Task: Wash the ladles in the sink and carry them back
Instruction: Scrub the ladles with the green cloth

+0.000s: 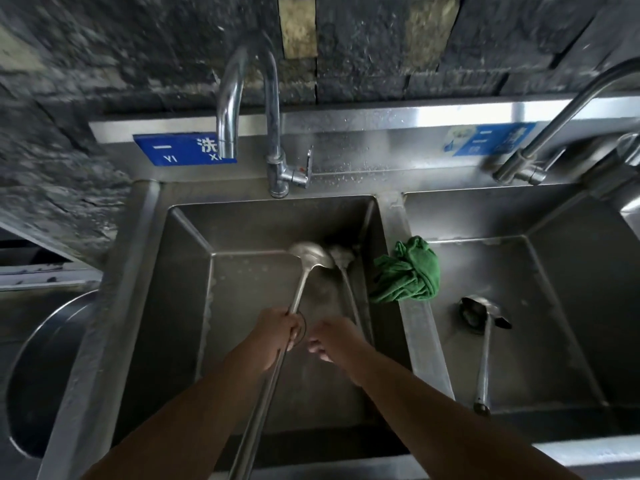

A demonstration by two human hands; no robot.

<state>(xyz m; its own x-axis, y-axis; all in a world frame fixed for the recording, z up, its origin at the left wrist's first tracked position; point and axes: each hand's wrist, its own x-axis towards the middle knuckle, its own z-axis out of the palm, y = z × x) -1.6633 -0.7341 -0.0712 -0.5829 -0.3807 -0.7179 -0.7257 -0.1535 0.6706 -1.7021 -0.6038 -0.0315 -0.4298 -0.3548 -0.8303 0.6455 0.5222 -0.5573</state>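
Over the left basin of the steel double sink [391, 216], your left hand [273, 336] has its fingers curled round the handle of a long steel ladle [310, 256], bowl near the basin's far right corner. Your right hand [329, 341] is blurred; I cannot tell how its fingers lie. A second ladle [346, 271] leans beside the first. A third ladle [479, 317] lies in the right basin, a crumpled green cloth [407, 271] on the divider. Washing looks midway; carrying back remains.

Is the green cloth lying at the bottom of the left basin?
No, the green cloth is draped over the divider between the two basins, above the basin floors.
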